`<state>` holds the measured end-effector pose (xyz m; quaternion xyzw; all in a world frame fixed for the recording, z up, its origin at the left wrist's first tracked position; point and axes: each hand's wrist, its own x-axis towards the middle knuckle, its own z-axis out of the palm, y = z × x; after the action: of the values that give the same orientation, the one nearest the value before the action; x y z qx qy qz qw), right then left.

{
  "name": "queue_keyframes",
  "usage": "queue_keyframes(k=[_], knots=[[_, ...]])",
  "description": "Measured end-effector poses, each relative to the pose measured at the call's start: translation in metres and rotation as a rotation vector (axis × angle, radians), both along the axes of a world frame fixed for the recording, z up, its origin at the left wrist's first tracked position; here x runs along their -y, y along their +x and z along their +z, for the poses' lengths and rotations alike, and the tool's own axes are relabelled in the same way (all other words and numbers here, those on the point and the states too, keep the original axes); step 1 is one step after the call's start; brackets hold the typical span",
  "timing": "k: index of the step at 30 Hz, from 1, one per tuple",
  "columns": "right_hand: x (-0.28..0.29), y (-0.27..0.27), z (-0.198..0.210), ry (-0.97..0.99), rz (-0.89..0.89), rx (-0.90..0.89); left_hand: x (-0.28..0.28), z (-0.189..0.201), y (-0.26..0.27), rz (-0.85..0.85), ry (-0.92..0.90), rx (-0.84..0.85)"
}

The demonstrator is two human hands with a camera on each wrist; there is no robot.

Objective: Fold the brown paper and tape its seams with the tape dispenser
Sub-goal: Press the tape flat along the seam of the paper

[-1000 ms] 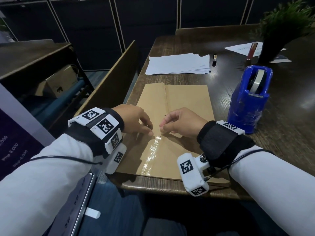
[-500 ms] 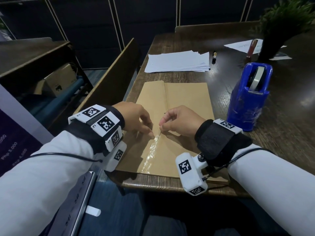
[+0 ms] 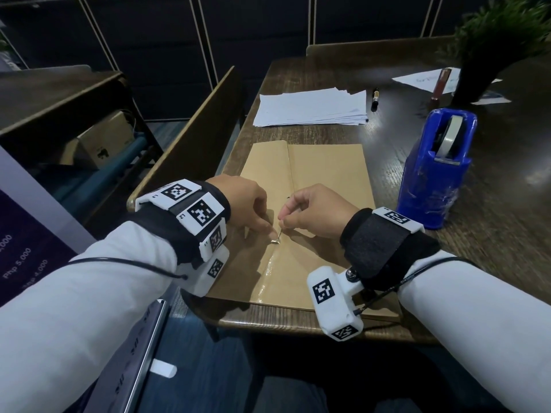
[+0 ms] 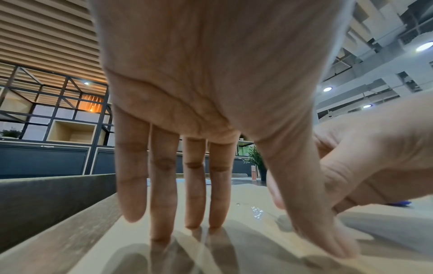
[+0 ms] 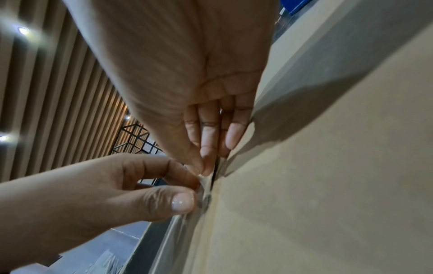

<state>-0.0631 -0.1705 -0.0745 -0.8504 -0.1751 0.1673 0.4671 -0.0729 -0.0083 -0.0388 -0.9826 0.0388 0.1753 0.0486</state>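
The folded brown paper [image 3: 328, 174] lies flat on the dark wooden table [image 3: 298, 321], its seam running away from me. A strip of clear tape [image 3: 267, 275] covers the near half of the seam. My left hand [image 3: 268, 235] rests on the paper with straight fingers [image 4: 189, 204], and its thumb [image 5: 182, 202] presses the tape's far end. My right hand [image 3: 283, 225] pinches that tape end [image 5: 206, 185] between thumb and fingertips, just right of the left thumb. The blue tape dispenser [image 3: 432, 174] stands upright to the right of the paper, untouched.
A stack of white sheets [image 3: 310, 107] lies beyond the paper, with a pen [image 3: 375, 98] beside it. A potted plant [image 3: 483, 73] and more papers sit at the far right. A wooden bench back [image 3: 193, 129] borders the table's left edge.
Both hands stay at the same spot on the seam. The right hand's pinch has risen slightly, so the tape's end now stands a little off the paper beside the left thumb.
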Motion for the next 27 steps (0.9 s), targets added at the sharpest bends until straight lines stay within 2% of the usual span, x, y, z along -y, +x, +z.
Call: queue_keyframes(k=[5,18,23,27], knots=[[-0.001,0.002,-0.001,-0.001,0.011,-0.002,0.003,-0.003,0.001,0.026,-0.017,-0.004],[-0.004,0.004,0.000,-0.040,0.024,0.014,0.010,-0.008,-0.002,-0.015,0.078,-0.001],[-0.006,0.003,0.002,0.021,0.023,-0.006,0.011,-0.009,-0.001,-0.021,0.097,0.010],[-0.005,0.008,0.000,-0.064,0.014,0.046,0.012,-0.008,-0.003,-0.021,0.101,0.008]])
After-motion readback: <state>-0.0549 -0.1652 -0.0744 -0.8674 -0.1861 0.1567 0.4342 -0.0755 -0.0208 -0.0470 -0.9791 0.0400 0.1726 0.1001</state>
